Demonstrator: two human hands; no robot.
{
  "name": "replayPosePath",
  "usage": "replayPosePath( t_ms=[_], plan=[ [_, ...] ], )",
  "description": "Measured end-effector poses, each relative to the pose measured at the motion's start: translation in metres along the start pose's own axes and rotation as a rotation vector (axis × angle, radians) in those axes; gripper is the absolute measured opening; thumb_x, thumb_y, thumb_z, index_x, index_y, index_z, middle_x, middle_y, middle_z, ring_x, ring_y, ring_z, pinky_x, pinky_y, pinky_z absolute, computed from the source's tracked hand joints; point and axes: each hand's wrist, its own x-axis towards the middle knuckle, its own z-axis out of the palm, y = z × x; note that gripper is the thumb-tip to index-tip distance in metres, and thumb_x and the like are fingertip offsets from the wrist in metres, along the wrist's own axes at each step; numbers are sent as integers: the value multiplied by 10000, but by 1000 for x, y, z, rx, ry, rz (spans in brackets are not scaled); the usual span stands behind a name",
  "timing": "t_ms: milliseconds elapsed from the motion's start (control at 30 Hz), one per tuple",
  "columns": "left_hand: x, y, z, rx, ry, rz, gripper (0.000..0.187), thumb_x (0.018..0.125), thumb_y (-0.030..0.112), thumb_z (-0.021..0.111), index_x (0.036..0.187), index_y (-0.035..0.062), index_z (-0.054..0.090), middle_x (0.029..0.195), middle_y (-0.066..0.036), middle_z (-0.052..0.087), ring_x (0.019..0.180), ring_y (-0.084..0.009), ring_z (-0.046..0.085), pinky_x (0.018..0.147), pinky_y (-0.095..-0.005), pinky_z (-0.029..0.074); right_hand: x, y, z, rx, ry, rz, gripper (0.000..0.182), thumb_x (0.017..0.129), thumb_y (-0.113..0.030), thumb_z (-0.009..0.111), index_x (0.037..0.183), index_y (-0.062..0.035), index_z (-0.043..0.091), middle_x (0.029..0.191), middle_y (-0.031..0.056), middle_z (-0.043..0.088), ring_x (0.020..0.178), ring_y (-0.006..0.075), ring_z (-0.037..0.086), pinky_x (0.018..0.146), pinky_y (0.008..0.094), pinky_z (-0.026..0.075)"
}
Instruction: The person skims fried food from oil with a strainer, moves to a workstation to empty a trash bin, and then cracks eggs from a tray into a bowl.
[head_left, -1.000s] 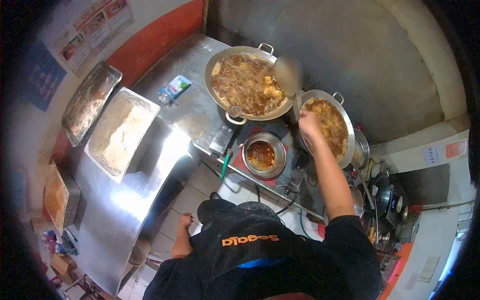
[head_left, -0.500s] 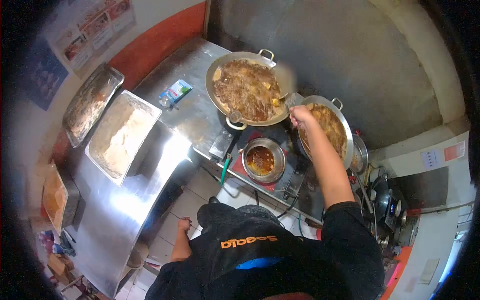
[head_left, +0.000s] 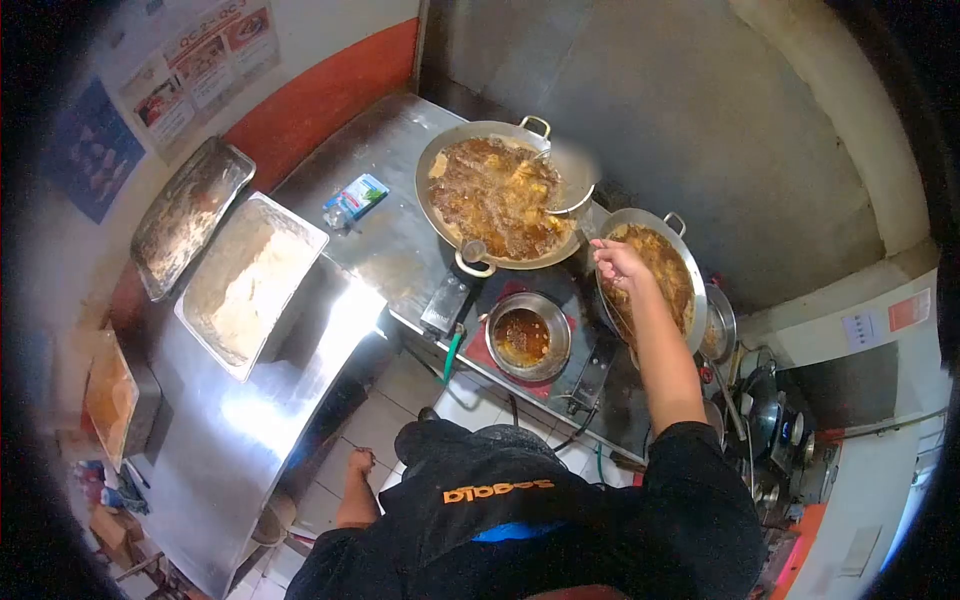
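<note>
My right hand (head_left: 617, 262) is closed around the handle of a round wire strainer (head_left: 572, 207), whose rim sits at the right side of a large wok (head_left: 430, 205). Dark bubbling oil with golden fried pieces (head_left: 530, 185) fills this wok. Just below my right hand, a second wok (head_left: 695, 290) also holds frying food in oil. My left hand (head_left: 361, 460) hangs low near my body, above the tiled floor, with its fingers curled; what it holds, if anything, is too small to tell.
A metal bowl of brown liquid (head_left: 563, 345) stands before the woks. On the left are a tray of flour (head_left: 308, 238), an empty-looking floury tray (head_left: 240, 170) and a container of orange-brown stuff (head_left: 140, 385). A blue-and-white packet (head_left: 366, 192) lies on the steel counter (head_left: 385, 265).
The strainer has turned and shifted in the big wok, with golden pieces now gathered beside it. My right hand has moved slightly right and down in the view.
</note>
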Motion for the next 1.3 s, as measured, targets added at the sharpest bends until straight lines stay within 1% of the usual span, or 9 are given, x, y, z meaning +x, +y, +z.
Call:
replayPosePath(
  t_ms=[67, 133, 333, 433, 567, 633, 733, 967, 1300],
  plan=[
    [3, 1, 0, 136, -9, 73, 199, 778, 116, 401, 867, 47, 566, 653, -68, 556, 531, -171, 532, 398, -301, 401, -1, 0, -2, -16, 14, -12, 461, 746, 46, 451, 1193, 0, 349, 684, 44, 478, 432, 65, 366, 337, 173, 267],
    [-10, 25, 4, -153, 123, -54, 192, 781, 139, 421, 864, 45, 566, 660, -66, 555, 523, -168, 525, 401, -296, 399, -3, 0, 0, -32, 27, -20, 489, 738, 44, 452, 1211, 3, 339, 682, 43, 478, 430, 68, 367, 334, 182, 270],
    [-25, 61, 8, -181, 150, -55, 189, 760, 131, 450, 883, 49, 567, 676, -64, 556, 509, -163, 512, 402, -289, 385, 7, -4, 12, -601, 313, -196, 399, 719, 11, 416, 1112, -38, 465, 552, 63, 479, 346, 124, 396, 293, 273, 293],
    [-24, 58, 11, -192, 141, -24, 193, 773, 137, 442, 893, 52, 568, 678, -64, 557, 516, -163, 513, 405, -291, 385, 4, -8, 32, -922, 514, -281, 270, 716, -3, 372, 919, -27, 548, 456, 126, 475, 319, 201, 465, 288, 346, 317],
    [-30, 48, 13, -198, 171, -47, 191, 791, 156, 435, 887, 57, 568, 680, -66, 557, 527, -165, 518, 413, -296, 389, -13, -16, 60, -950, 396, 31, 151, 741, 6, 350, 799, -7, 488, 470, 110, 458, 330, 182, 444, 292, 328, 318],
    [-23, 34, 13, -233, 138, -61, 201, 802, 171, 426, 890, 62, 571, 679, -64, 556, 535, -169, 520, 415, -299, 388, -27, -15, 77, -411, 303, 116, 75, 779, 13, 364, 723, -1, 410, 515, 86, 441, 370, 142, 420, 307, 275, 316],
    [-37, 38, 14, -154, 130, -101, 217, 806, 178, 413, 906, 65, 570, 676, -56, 554, 543, -169, 524, 418, -303, 389, -28, -8, 85, -116, 217, 234, 81, 763, 86, 318, 715, 34, 356, 526, 89, 395, 388, 149, 392, 320, 278, 324],
    [-41, 30, 14, -213, 105, -126, 243, 792, 170, 399, 940, 69, 564, 689, -50, 554, 566, -172, 533, 430, -304, 398, -23, -6, 89, 274, -8, 415, 55, 801, 50, 409, 854, 62, 406, 663, 69, 449, 414, 37, 362, 298, 138, 298],
    [-28, 40, 3, -166, 182, -18, 231, 773, 145, 412, 908, 57, 578, 692, -57, 565, 544, -165, 527, 437, -285, 403, -59, -13, 66, 462, -140, 402, 150, 801, 58, 387, 948, 88, 394, 679, 74, 453, 417, 30, 342, 290, 136, 276]
  ],
)
